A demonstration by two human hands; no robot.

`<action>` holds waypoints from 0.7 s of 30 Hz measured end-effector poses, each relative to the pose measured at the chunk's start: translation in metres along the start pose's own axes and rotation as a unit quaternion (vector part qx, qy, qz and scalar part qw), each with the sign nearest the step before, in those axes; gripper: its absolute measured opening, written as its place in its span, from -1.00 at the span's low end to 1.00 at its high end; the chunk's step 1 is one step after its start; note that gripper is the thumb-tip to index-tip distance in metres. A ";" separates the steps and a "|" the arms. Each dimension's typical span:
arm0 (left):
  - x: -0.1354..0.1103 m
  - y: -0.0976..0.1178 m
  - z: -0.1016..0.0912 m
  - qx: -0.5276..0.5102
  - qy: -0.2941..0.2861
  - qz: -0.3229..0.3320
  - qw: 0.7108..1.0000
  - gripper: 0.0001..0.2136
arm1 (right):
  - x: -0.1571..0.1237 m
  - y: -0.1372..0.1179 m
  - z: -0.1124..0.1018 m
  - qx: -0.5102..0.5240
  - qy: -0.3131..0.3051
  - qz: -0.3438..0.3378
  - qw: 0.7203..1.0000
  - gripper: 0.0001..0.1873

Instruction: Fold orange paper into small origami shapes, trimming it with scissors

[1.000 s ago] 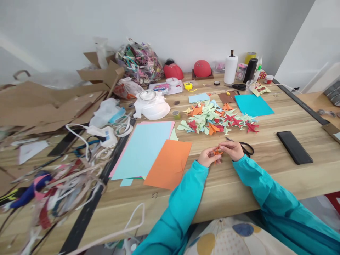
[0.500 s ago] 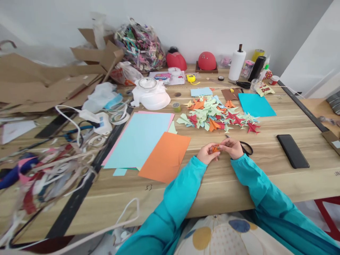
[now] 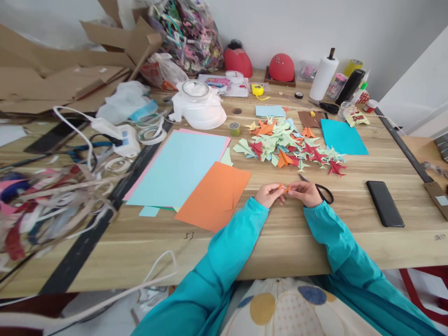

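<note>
A small folded orange paper piece [image 3: 286,189] sits between my two hands, just above the wooden table [image 3: 280,242]. My left hand [image 3: 269,194] pinches its left side and my right hand [image 3: 307,192] pinches its right side. Both sleeves are teal. Beyond my hands lies a pile of folded paper figures [image 3: 289,148] in green, red and orange. Black-handled scissors [image 3: 324,192] lie partly behind my right hand. An orange sheet [image 3: 215,196] lies to the left of my left hand.
Light blue and pink sheets [image 3: 180,168] lie left of centre, a teal sheet [image 3: 343,136] at the back right, a black phone [image 3: 385,203] at right. Cardboard [image 3: 52,79], ribbons [image 3: 52,205] and a white pot [image 3: 199,105] crowd the left and back. A paper towel roll [image 3: 324,77] stands far back.
The view has tilted down and shifted a little; my hands have stayed together on the orange piece, working it with small finger movements.
</note>
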State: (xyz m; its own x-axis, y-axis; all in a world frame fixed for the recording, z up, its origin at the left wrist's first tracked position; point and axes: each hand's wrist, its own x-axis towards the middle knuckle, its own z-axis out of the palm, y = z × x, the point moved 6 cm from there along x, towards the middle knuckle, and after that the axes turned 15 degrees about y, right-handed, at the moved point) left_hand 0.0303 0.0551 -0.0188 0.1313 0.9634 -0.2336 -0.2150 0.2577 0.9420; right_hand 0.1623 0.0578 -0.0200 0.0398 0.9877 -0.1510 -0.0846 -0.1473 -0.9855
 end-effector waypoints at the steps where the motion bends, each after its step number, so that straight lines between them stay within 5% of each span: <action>1: 0.000 0.000 0.000 0.002 0.000 0.000 1.000 -0.66 | 0.000 0.000 0.000 -0.007 -0.001 -0.005 1.000 -0.65; 21: -0.005 0.014 -0.001 0.095 0.042 0.058 0.993 -0.83 | -0.002 -0.001 0.001 -0.069 0.017 -0.073 0.995 -0.73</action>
State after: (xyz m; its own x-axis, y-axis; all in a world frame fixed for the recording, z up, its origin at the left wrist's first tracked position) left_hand 0.0252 0.0538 -0.0048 0.0326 0.9906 -0.1328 -0.0368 0.1340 0.9903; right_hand 0.1613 0.0558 -0.0190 0.0749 0.9972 -0.0050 0.0615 -0.0096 -0.9981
